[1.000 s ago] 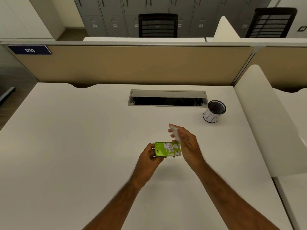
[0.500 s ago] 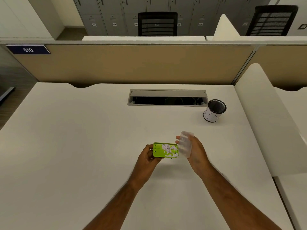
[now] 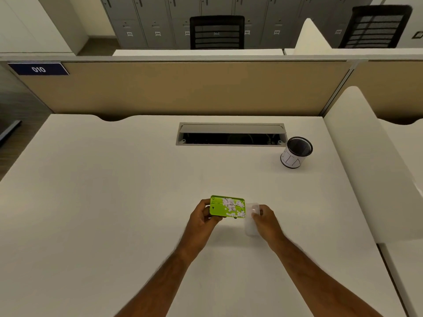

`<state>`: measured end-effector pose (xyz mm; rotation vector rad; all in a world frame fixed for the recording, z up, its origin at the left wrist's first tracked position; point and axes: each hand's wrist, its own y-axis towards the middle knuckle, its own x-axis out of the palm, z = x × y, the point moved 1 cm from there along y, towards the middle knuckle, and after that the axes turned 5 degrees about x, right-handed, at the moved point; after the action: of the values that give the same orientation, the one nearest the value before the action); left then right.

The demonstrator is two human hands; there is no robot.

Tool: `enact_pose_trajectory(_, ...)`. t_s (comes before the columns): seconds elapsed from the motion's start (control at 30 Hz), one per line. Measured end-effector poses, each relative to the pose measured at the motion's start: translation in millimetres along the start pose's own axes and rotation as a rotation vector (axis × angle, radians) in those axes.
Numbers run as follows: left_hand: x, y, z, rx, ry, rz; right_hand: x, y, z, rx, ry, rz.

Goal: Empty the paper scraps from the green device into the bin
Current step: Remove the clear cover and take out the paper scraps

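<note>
A: Where was the green device [image 3: 227, 207] at that moment?

B: Near the middle of the white worktop [image 3: 114, 202], a little toward the near edge. The left hand [image 3: 202, 217] was clamped on its left end, and its open side faced up.

A: And the paper scraps [image 3: 231, 205]?

B: They lay inside the device, a heap of pale bits spread over its right half.

A: What was the right hand [image 3: 265, 221] doing?

B: It was closed around a clear plastic cover [image 3: 251, 219], just to the right of the device. The cover looked hazy against the worktop, so I could not tell whether it touched the surface or the device's edge.

A: Where did the bin [image 3: 296, 152] stand?

B: Far and to the right, well apart from both hands. It was a small round container with a dark mesh inside and a white band around its wall, standing upright just beside the right end of the cable slot [image 3: 231, 134] set into the worktop.

A: Anything beyond that?

B: A tan partition [image 3: 183, 88] ran along the far edge, with a blue tag reading 010 [image 3: 38, 69] at its left.
</note>
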<state>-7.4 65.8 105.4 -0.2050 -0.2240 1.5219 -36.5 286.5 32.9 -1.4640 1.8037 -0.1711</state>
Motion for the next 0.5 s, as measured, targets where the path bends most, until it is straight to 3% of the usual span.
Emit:
enact_pose_trajectory(0.27,-0.6,-0.5,6.0,0.001,-0.005,-0.002,-6.3,2.4,8.2,0.019,0.012,0.046)
enact_pose_trajectory(0.5,1.1,1.4,11.0,0.027,0.023,-0.002,-1.5,-25.2,-27.6,0.056,0.655,-0.118)
